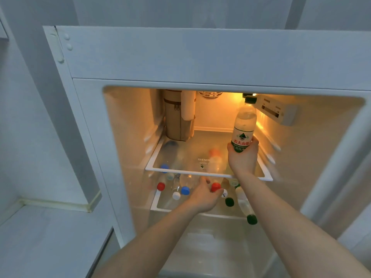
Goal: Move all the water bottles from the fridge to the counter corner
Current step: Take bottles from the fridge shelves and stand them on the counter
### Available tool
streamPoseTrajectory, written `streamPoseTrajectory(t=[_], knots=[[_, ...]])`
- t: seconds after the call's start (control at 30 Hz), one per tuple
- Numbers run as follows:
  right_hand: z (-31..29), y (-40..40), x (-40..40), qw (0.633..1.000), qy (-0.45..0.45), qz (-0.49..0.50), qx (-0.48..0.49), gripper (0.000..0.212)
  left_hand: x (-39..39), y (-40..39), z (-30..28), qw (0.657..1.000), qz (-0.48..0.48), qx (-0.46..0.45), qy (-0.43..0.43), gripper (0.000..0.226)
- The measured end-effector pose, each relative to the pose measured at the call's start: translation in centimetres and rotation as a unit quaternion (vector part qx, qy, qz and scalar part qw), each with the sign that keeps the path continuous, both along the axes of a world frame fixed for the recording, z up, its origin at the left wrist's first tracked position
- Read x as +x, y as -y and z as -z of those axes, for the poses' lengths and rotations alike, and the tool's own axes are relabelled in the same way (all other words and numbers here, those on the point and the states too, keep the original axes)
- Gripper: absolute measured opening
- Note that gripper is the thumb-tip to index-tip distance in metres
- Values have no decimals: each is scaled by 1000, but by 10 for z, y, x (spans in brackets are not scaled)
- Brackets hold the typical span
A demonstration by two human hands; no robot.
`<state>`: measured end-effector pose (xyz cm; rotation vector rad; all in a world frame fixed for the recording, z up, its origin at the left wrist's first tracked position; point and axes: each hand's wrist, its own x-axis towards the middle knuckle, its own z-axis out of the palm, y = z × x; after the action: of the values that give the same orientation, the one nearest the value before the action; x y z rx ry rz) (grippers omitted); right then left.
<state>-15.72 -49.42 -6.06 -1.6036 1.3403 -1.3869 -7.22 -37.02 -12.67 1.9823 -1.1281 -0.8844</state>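
Two hands are reached into the lit fridge (128, 137).
A green-labelled water bottle (244, 127) is held upright above the glass shelf (192, 149), the right hand (243, 157) clenched round its base. A red-capped bottle (216, 187) lying beneath that shelf among other bottles is gripped by the left hand (202, 197).

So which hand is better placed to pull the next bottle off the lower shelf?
The left hand. It already reaches under the glass shelf, fingers at the red-capped bottle. The right hand is occupied, gripping the green-labelled water bottle upright above that shelf.
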Motion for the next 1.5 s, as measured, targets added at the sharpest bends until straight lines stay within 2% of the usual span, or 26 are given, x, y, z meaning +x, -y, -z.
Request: streamPoseTrajectory(t=[0.17, 0.3, 0.43, 0.53, 0.67, 1.0, 1.33, 1.5], knots=[[4, -5, 6, 998, -35, -30, -32, 62, -9, 19, 5, 996, -82, -22, -38, 59], [3, -8, 7, 997, -46, -38, -41, 65, -12, 24, 3, 984, -124, -22, -124, 43], [3, -8, 6, 997, -45, -51, -38, 64, -17, 21, 2, 961, -160, -51, -219, 27], [4, -8, 6, 997, -42, -60, -39, 65, -18, 20, 8, 934, -184, -94, -291, 26], [5, -9, 4, 997, -35, -65, -38, 65, -18, 10, 8, 917, -200, -114, -325, 17], [2, -15, 0, 996, -24, -71, -37, 62, -21, -37, -2, 919, -187, -185, -292, 10], [2, -21, -4, 995, -23, -86, -42, 64, -7, -100, -22, 925, -217, -245, -191, 9], [-1, -23, -7, 994, -12, -100, -43, 61, 2, -127, -52, 932, -228, -249, -131, 16]])
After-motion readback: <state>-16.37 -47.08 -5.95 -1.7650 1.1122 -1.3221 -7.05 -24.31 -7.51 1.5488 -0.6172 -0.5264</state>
